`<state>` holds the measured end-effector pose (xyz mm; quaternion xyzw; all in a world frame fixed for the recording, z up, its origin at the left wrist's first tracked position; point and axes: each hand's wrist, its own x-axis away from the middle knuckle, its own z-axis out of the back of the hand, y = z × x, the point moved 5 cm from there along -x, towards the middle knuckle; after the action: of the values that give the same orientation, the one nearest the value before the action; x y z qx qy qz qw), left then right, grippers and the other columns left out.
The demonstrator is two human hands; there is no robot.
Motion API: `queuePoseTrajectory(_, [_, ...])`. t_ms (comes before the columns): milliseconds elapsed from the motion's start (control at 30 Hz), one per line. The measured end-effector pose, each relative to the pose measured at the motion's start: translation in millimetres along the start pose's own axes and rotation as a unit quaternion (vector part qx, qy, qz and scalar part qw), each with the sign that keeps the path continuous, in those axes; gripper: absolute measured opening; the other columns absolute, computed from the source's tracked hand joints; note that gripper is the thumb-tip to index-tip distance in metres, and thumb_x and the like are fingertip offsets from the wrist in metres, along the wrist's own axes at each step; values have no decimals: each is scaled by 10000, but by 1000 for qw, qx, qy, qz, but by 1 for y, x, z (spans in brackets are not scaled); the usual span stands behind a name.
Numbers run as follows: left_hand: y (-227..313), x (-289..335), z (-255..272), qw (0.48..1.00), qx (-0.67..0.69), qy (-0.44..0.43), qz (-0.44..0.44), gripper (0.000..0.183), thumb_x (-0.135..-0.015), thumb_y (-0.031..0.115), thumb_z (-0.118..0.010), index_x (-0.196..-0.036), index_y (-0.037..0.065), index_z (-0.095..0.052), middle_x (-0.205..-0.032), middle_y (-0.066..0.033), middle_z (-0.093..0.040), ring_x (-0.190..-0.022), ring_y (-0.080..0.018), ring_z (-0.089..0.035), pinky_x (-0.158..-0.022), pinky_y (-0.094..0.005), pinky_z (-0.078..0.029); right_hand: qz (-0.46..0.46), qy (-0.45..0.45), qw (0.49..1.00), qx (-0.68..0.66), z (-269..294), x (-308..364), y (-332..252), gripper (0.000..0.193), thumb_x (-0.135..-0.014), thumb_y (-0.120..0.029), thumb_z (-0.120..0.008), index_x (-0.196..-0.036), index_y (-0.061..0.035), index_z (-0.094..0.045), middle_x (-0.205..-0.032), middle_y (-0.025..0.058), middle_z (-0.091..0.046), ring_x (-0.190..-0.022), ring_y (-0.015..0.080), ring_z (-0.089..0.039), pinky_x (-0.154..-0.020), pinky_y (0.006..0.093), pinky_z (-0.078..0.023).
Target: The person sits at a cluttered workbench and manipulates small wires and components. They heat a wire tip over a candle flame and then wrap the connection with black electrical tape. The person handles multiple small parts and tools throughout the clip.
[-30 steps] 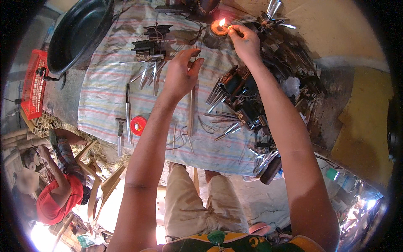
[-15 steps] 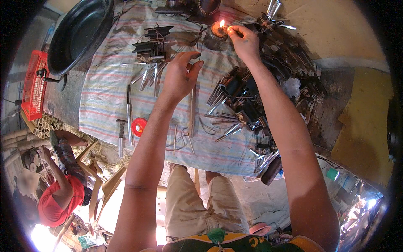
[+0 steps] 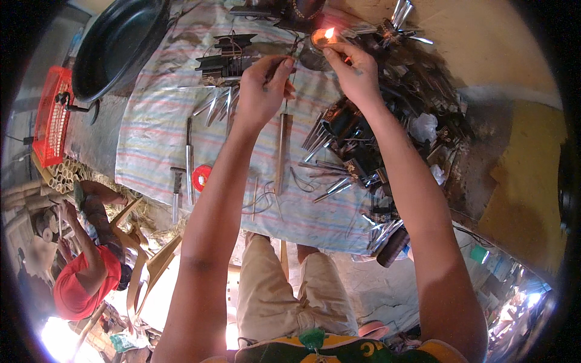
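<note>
- The step in hand looks like heating the top end of a thin cord from which a metal tube [image 3: 281, 151] hangs, at the small flame [image 3: 328, 33]; doing it well likely means keeping the cord taut and only its tip near the fire
- The left hand [image 3: 261, 91] is raised over the striped cloth [image 3: 151, 133], thumb and forefinger pressed together in a pinch on the cord, the other fingers loosely curled
- The tube hangs straight down below that hand, its lower end near the cloth
- The right hand [image 3: 354, 72] sits just beside the flame, fingertips drawn together on something thin; what exactly it pinches is too small to tell
- Keeping the knuckles to the side of the flame, not above it, seems wise
- A pile of dark metal parts [image 3: 387, 133] lies under the right forearm, so the elbow should stay lifted
</note>
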<state>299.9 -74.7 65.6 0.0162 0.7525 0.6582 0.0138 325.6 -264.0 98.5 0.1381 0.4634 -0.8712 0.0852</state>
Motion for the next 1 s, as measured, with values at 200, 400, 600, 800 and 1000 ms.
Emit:
queuePoseTrajectory(200, [15,-6,-17,997,60,-45,-16,238,-977,191,-592,-1027,-36,-644,-794,-73,-652,-613,-115,-614,-528,-264,-540,-24,-25,996,-84,-5,21,-26,195,-876,-184,-691,-982,-21,-710,-850,85,-695,-747,120,-616,-676,268,-482])
queuePoseTrajectory(400, [9,-2,-23,999,-38,-27,-11,226,-980,175,-572,-894,-31,-604,-645,-67,-595,-623,-106,-615,-519,-277,-519,-9,-76,996,-43,-3,28,-31,190,-911,-135,-667,-1039,3,-696,-940,59,-682,-823,95,-616,-723,252,-496])
queuePoseTrajectory(600, [14,-3,-28,962,-237,29,-131,224,-965,178,-592,-882,-29,-599,-654,-75,-603,-573,-118,-606,-468,-270,-483,-11,-65,997,-33,3,29,-30,186,-912,-137,-664,-1027,5,-699,-941,68,-687,-839,107,-625,-736,262,-498])
queuePoseTrajectory(800, [18,-5,-20,996,-34,28,-74,233,-953,198,-625,-985,-31,-643,-718,-68,-623,-574,-98,-582,-477,-259,-481,1,2,1000,-5,13,13,-9,231,-901,-199,-686,-1018,0,-706,-908,69,-701,-825,106,-626,-721,265,-489])
queuePoseTrajectory(1000, [7,-2,-10,997,-46,43,-36,238,-946,193,-637,-1038,-27,-639,-743,-50,-639,-575,-73,-552,-499,-244,-481,3,64,998,23,11,-8,28,253,-891,-206,-703,-1026,9,-701,-869,82,-715,-807,126,-651,-743,272,-508])
